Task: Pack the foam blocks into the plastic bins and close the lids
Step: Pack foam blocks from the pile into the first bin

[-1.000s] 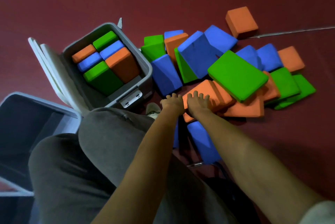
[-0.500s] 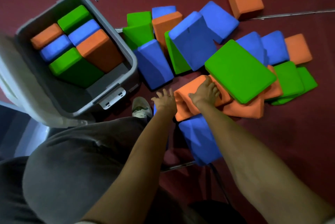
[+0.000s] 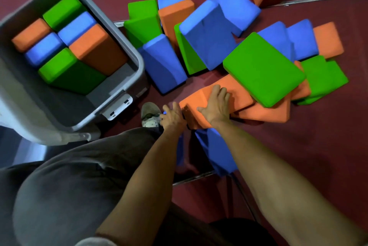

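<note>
Right hand (image 3: 217, 104) is gripping orange block (image 3: 196, 97) at the pile's near edge, near bin (image 3: 139, 60). Left hand (image 3: 172, 116) is touching its end, grip unclear. Green block (image 3: 262, 68) is overlapping it, so sliding it clear before lifting is advised.

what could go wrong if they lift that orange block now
The big green block overlaps the orange block under the right hand, so lifting may tip it and shift the pile. The bin has only a narrow free gap at its near side, so the block may not fit.
</note>
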A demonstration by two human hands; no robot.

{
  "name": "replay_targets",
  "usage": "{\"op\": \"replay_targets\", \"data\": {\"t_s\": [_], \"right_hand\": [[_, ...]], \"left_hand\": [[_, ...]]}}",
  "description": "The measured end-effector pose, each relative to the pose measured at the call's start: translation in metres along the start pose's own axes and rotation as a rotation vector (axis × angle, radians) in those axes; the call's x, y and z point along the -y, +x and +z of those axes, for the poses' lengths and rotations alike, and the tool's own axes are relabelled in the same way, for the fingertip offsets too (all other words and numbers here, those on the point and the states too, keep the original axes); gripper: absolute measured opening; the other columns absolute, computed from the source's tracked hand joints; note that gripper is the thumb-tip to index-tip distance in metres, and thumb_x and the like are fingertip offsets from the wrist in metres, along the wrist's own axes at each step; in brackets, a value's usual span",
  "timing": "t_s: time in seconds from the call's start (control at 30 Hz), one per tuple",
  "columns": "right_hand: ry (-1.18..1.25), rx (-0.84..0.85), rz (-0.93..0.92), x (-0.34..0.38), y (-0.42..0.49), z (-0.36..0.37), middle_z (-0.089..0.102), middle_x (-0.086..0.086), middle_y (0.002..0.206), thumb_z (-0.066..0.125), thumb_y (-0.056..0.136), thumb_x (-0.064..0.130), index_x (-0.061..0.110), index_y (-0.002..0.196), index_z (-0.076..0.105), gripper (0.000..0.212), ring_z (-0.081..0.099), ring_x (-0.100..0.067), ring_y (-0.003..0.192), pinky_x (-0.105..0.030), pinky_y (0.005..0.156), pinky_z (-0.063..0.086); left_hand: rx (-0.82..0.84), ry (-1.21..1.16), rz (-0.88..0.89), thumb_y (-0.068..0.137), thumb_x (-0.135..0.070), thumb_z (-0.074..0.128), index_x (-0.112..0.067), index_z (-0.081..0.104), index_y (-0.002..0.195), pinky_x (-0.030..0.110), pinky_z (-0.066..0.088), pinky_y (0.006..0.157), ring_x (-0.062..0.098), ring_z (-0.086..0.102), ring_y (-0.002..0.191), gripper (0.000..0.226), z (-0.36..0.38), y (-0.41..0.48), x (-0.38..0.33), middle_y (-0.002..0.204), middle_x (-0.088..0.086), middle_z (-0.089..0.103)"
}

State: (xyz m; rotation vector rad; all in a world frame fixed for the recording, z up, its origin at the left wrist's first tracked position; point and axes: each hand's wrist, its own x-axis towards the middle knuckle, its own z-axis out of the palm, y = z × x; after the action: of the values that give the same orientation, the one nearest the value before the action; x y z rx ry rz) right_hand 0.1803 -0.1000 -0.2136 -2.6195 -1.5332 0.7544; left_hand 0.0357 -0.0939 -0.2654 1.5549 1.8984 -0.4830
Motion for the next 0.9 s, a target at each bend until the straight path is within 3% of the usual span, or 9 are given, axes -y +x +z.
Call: {"op": "replay_targets", "data": {"t_s": [0.17, 0.3, 0.43, 0.53, 0.63, 0.77, 0.9], "right_hand": [[-0.026, -0.108, -0.090, 0.017, -0.017, 0.012, 0.048, -0.014, 0.120, 0.084, 0.066, 0.047, 0.009, 0.128, 0.042, 0.084, 0.046, -0.035, 0.107, -0.041, 0.096, 0.040], [-0.035, -0.160, -0.109, 0.026, -0.018, -0.002, 0.050, -0.015, 0.122, 0.086, 0.063, 0.048, 0.008, 0.132, 0.043, 0.090, 0.048, -0.035, 0.107, -0.041, 0.097, 0.041], [-0.054, -0.227, -0.169, 0.035, -0.018, -0.035, 0.050, -0.014, 0.122, 0.081, 0.066, 0.051, 0.002, 0.138, 0.041, 0.095, 0.048, -0.034, 0.107, -0.041, 0.097, 0.042], [-0.202, -0.273, -0.256, 0.040, -0.021, -0.063, 0.051, -0.012, 0.116, 0.080, 0.070, 0.040, 0.005, 0.128, 0.049, 0.074, 0.050, -0.031, 0.103, -0.039, 0.088, 0.046], [-0.350, -0.289, -0.352, 0.044, -0.025, -0.095, 0.049, -0.009, 0.119, 0.081, 0.071, 0.027, 0.009, 0.129, 0.049, 0.069, 0.051, -0.030, 0.106, -0.039, 0.085, 0.048], [-0.446, -0.279, -0.448, 0.059, -0.041, -0.143, 0.046, -0.008, 0.127, 0.080, 0.069, 0.014, 0.016, 0.130, 0.045, 0.070, 0.049, -0.031, 0.115, -0.044, 0.094, 0.043], [-0.535, -0.309, -0.591, 0.083, -0.059, -0.180, 0.043, -0.012, 0.141, 0.064, 0.085, 0.010, 0.021, 0.144, 0.040, 0.064, 0.048, -0.033, 0.125, -0.049, 0.103, 0.039]], "left_hand": [[-0.032, -0.034, -0.035, 0.077, -0.034, 0.074, -0.022, 0.021, 0.139, 0.050, 0.045, 0.091, 0.043, 0.040, 0.119, 0.082, -0.008, -0.012, 0.003, 0.135, 0.018, 0.027], [-0.061, -0.031, -0.010, 0.073, -0.041, 0.077, -0.025, 0.014, 0.148, 0.047, 0.042, 0.096, 0.040, 0.042, 0.118, 0.100, -0.032, -0.017, 0.003, 0.130, 0.023, 0.038], [-0.035, -0.076, 0.022, 0.074, -0.043, 0.076, -0.027, 0.002, 0.157, 0.051, 0.039, 0.101, 0.041, 0.035, 0.127, 0.112, -0.068, -0.027, 0.004, 0.138, 0.022, 0.031], [-0.102, -0.162, 0.006, 0.081, -0.038, 0.066, -0.013, 0.010, 0.157, 0.050, 0.035, 0.107, 0.044, 0.034, 0.132, 0.097, -0.096, -0.041, 0.003, 0.144, 0.021, 0.029], [-0.153, -0.221, 0.026, 0.087, -0.031, 0.055, -0.002, 0.035, 0.144, 0.049, 0.033, 0.109, 0.046, 0.034, 0.132, 0.067, -0.126, -0.059, 0.007, 0.146, 0.021, 0.030], [-0.271, -0.247, 0.170, 0.083, -0.025, 0.058, -0.009, 0.048, 0.134, 0.048, 0.033, 0.109, 0.047, 0.040, 0.126, 0.054, -0.169, -0.084, 0.022, 0.138, 0.019, 0.039], [-0.432, -0.245, 0.313, 0.077, -0.015, 0.058, -0.020, 0.048, 0.135, 0.044, 0.039, 0.100, 0.041, 0.043, 0.113, 0.059, -0.213, -0.120, 0.042, 0.129, 0.013, 0.041]]}}
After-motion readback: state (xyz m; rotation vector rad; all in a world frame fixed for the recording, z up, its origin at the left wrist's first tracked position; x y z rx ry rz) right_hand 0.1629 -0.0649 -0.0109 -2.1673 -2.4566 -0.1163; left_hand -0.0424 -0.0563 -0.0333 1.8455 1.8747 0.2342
